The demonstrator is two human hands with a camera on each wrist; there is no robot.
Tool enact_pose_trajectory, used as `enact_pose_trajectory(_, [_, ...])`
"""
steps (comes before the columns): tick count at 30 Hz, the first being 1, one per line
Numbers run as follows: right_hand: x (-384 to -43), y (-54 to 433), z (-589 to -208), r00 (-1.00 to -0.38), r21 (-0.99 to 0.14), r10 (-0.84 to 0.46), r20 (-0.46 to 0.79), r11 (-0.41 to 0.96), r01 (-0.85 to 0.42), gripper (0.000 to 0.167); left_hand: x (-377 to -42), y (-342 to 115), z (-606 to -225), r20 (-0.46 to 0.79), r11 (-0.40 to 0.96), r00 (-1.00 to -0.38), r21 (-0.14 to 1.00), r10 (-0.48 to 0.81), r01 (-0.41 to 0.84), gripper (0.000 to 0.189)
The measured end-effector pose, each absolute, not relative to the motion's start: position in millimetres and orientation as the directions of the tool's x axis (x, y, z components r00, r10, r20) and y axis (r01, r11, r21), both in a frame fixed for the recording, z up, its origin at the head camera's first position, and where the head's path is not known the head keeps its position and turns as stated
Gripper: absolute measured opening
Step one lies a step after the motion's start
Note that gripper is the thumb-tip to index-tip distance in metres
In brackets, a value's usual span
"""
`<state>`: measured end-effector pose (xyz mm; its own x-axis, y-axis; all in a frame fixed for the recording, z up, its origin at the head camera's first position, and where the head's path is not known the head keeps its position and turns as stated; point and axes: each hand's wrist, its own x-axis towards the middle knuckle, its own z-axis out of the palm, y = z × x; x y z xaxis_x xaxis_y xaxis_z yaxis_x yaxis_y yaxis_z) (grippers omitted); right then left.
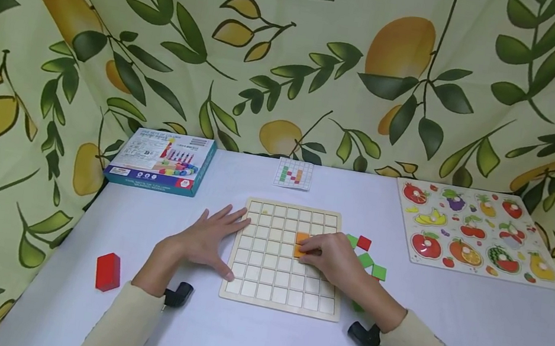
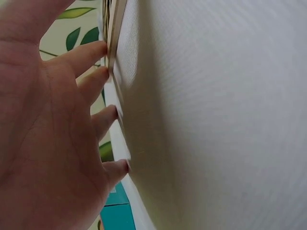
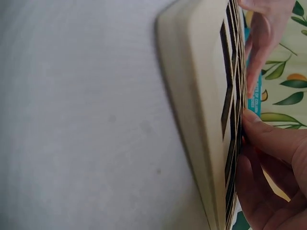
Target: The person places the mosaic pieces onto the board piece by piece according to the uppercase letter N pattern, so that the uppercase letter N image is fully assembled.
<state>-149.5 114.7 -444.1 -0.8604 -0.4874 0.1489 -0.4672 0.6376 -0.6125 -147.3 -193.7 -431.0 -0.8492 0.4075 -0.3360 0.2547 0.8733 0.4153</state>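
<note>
A pale wooden grid board point(image 1: 264, 295) with rows of square cells lies on the table. Two orange square tiles show on it right of centre, an upper one point(image 1: 302, 238) and a lower one point(image 1: 297, 251). My right hand point(image 1: 337, 259) reaches over the board's right side, thumb and fingertips pinching at the lower tile; in the right wrist view the right fingers point(image 3: 268, 136) meet close against the grid. Fingers spread, my left hand point(image 1: 205, 240) rests along the left edge, thumb by the lower corner. Its fingertips touch the board's side in the left wrist view.
Green tiles point(image 1: 365, 260) and a red tile point(image 1: 364, 243) lie loose right of the board, partly under my right arm. Behind it is a card with a coloured grid pattern point(image 1: 293, 174). A boxed set point(image 1: 161, 161), a fruit puzzle board point(image 1: 478, 233) and a red block point(image 1: 108, 271) stand around.
</note>
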Motion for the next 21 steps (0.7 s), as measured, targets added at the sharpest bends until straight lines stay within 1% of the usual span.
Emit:
enact_pose_trajectory(16, [-146.7, 118.1, -443.5, -0.868, -0.567, -0.480, 0.132, 0.681, -0.463, 0.023, -149.0, -190.5, -431.7, -0.337, 0.867, -0.838, 0.414, 0.430, 0.278, 0.124])
enact_pose_trajectory(21, [-148.0, 117.1, -442.2, -0.853, -0.568, -0.505, 0.131, 0.667, -0.482, 0.021, -147.4, -192.2, -430.4, -0.318, 0.865, -0.844, 0.410, 0.431, 0.288, 0.124])
